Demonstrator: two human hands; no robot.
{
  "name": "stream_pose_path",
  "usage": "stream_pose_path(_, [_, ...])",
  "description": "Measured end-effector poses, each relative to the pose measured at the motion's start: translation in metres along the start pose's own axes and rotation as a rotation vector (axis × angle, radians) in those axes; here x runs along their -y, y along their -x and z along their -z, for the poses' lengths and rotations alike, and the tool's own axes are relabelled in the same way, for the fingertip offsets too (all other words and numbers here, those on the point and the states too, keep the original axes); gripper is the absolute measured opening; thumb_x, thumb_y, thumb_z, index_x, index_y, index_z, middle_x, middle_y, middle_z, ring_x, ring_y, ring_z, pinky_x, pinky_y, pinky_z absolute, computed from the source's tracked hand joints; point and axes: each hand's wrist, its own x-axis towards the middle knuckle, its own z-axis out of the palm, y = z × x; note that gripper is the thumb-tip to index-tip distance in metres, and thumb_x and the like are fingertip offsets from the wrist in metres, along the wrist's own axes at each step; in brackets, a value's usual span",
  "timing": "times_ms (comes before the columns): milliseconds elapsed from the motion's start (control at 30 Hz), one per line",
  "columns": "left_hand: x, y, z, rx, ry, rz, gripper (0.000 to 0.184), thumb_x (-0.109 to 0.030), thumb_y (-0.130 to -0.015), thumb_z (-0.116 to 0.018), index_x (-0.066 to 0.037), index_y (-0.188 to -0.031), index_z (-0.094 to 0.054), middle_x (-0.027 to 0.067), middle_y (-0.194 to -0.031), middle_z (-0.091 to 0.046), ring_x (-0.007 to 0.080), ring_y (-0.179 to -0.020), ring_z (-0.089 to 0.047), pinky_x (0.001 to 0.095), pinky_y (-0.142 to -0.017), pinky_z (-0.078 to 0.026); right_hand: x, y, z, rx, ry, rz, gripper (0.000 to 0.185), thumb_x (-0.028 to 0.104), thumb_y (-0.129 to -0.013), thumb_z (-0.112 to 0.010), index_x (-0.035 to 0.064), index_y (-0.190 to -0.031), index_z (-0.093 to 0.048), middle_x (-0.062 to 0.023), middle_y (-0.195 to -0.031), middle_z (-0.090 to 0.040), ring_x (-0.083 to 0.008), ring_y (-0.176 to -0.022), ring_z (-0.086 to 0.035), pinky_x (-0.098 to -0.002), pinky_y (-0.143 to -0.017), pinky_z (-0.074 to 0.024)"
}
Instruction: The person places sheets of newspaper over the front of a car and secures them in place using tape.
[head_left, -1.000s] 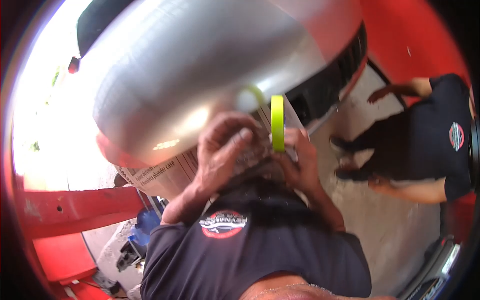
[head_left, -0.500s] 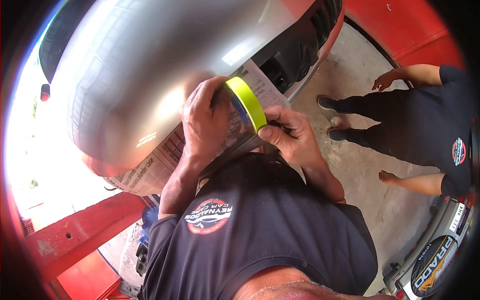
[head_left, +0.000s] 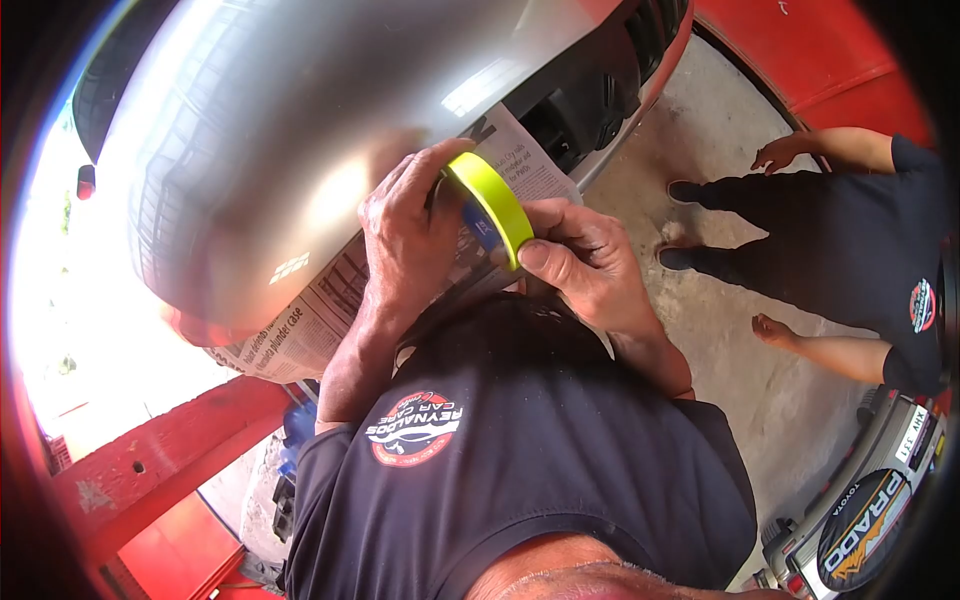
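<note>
A bright yellow-green roll of masking tape [head_left: 497, 200] is held up in front of my chest, with a blue label showing inside its ring. My left hand [head_left: 412, 235] grips the roll at its upper left, fingers curled over the rim and partly hidden. At the lower right of the roll, my right hand [head_left: 585, 260] pinches the edge between thumb and fingers. Behind both hands, newspaper sheets [head_left: 285, 345] hang along the edge of a silver car panel [head_left: 270, 150].
A dark opening [head_left: 570, 125] lies in the car's front. To the right stands another person [head_left: 850, 240] in dark clothes on the concrete floor [head_left: 700, 320]. A red beam [head_left: 170, 460] crosses the lower left; another vehicle with a spare-wheel cover [head_left: 865, 525] is at lower right.
The tape roll and both hands have shifted only slightly. More of the blue label inside the ring now shows. The other person's feet and arms have moved a little.
</note>
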Motion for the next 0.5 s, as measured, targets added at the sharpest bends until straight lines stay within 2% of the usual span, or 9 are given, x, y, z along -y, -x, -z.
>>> stream_pose_path(100, [-0.002, 0.002, -0.002, 0.05, 0.211, 0.314, 0.023, 0.002, -0.09, -0.061, -0.001, -0.111, -0.067, 0.0161, -0.087, -0.071, 0.0193, -0.079, -0.07, 0.0333, -0.072, -0.054, 0.001, 0.001, 0.003, 0.053, 0.077, 0.026, 0.022, 0.003, -0.098, -0.059, -0.0015, -0.119, -0.065, -0.0027, -0.097, -0.068, -0.0071, -0.086, -0.063, -0.0241, -0.077, -0.0564])
stream_pose_path(167, [-0.001, 0.002, -0.002, 0.085, 0.237, 0.398, 0.019, -0.001, -0.092, -0.063, -0.002, -0.11, -0.068, 0.0106, -0.09, -0.071, 0.0168, -0.082, -0.07, 0.0312, -0.075, -0.056, -0.004, 0.002, 0.006, 0.087, 0.14, 0.005, 0.022, -0.001, -0.097, -0.058, -0.001, -0.117, -0.065, -0.0027, -0.098, -0.068, -0.0069, -0.084, -0.062, -0.0234, -0.075, -0.0551])
stream_pose_path(200, [0.0, 0.002, -0.003, 0.102, 0.251, 0.442, 0.017, -0.003, -0.093, -0.064, -0.002, -0.11, -0.068, 0.0078, -0.091, -0.072, 0.0156, -0.084, -0.07, 0.0301, -0.076, -0.056, -0.005, 0.001, 0.007, 0.1, 0.158, 0.063, 0.022, -0.002, -0.096, -0.058, -0.0008, -0.116, -0.065, -0.0028, -0.099, -0.067, -0.0068, -0.084, -0.062, -0.0232, -0.074, -0.0544])
stream_pose_path(267, [0.011, 0.006, -0.007, 0.125, 0.322, 0.473, 0.016, -0.009, -0.096, -0.065, -0.002, -0.111, -0.068, 0.0075, -0.092, -0.071, 0.0143, -0.084, -0.07, 0.0291, -0.074, -0.056, -0.008, -0.004, 0.005, 0.13, 0.191, 0.179, 0.021, -0.004, -0.095, -0.058, -0.0005, -0.114, -0.066, -0.0031, -0.101, -0.066, -0.0066, -0.084, -0.06, -0.0229, -0.072, -0.0528])
stream_pose_path(400, [0.011, 0.005, -0.009, 0.151, 0.438, 0.532, 0.021, -0.016, -0.099, -0.067, -0.002, -0.115, -0.066, 0.0075, -0.097, -0.07, 0.0135, -0.084, -0.069, 0.0284, -0.073, -0.057, -0.013, -0.003, -0.001, 0.002, 0.086, 0.162, 0.019, -0.003, -0.093, -0.057, -0.0005, -0.109, -0.067, 0.0014, -0.088, -0.064, -0.0033, -0.078, -0.054, -0.0207, -0.072, -0.045])
stream_pose_path(433, [0.012, 0.006, -0.011, 0.165, 0.446, 0.521, 0.022, -0.007, -0.098, -0.064, -0.003, -0.12, -0.066, 0.0085, -0.101, -0.07, 0.0138, -0.087, -0.069, 0.029, -0.077, -0.057, -0.013, -0.003, 0.0, -0.016, 0.088, 0.163, 0.018, -0.003, -0.093, -0.057, -0.0002, -0.108, -0.067, 0.0014, -0.088, -0.064, -0.0032, -0.078, -0.053, -0.0207, -0.071, -0.0444])
stream_pose_path(500, [0.011, 0.005, -0.013, 0.047, 0.378, 0.346, 0.028, 0.0, -0.092, -0.062, -0.003, -0.12, -0.066, 0.0113, -0.1, -0.072, 0.0167, -0.086, -0.07, 0.0309, -0.076, -0.057, -0.014, -0.003, 0.002, -0.032, 0.106, 0.168, 0.019, -0.001, -0.093, -0.056, 0.0002, -0.108, -0.066, 0.0013, -0.089, -0.063, -0.0032, -0.078, -0.052, -0.0207, -0.069, -0.0432])
